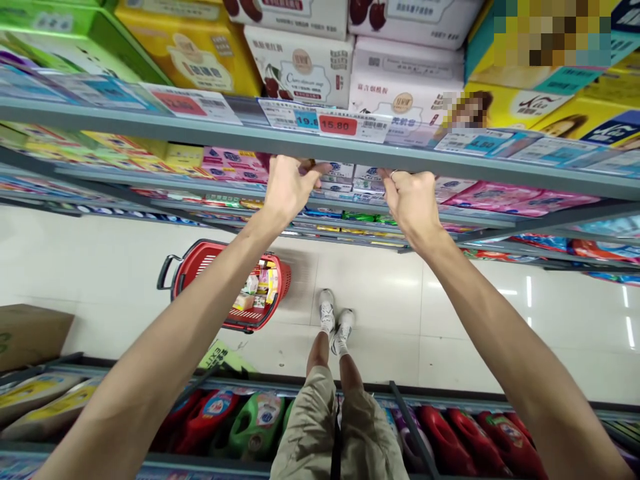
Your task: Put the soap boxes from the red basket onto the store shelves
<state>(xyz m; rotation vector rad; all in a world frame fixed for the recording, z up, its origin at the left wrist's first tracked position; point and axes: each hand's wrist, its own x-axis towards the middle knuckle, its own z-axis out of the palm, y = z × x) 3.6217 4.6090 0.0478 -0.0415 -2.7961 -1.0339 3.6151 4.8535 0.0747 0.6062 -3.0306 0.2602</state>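
Note:
Both my hands reach into the lower shelf level, just under the grey front edge of the upper shelf (pixel 320 143). My left hand (pixel 287 187) is beside pink soap packs (pixel 235 163) and white soap packs (pixel 340 172). Its thumb stretches to the right, apart from the fingers, whose tips the shelf edge partly covers. At the right side of the white packs is my right hand (pixel 413 200), its fingers bent and a ring on one of them. The shelf edge hides its fingertips, so I cannot tell whether it grips a pack. More white packs lie between the hands.
Boxed soaps (pixel 300 67) fill the upper shelf above price tags (pixel 337 125). A red shopping basket (pixel 285 277) with several small packs stands on the floor, left of my feet. Behind me, detergent bottles (pixel 257 423) line a low shelf. A cardboard box (pixel 35 333) is at the left.

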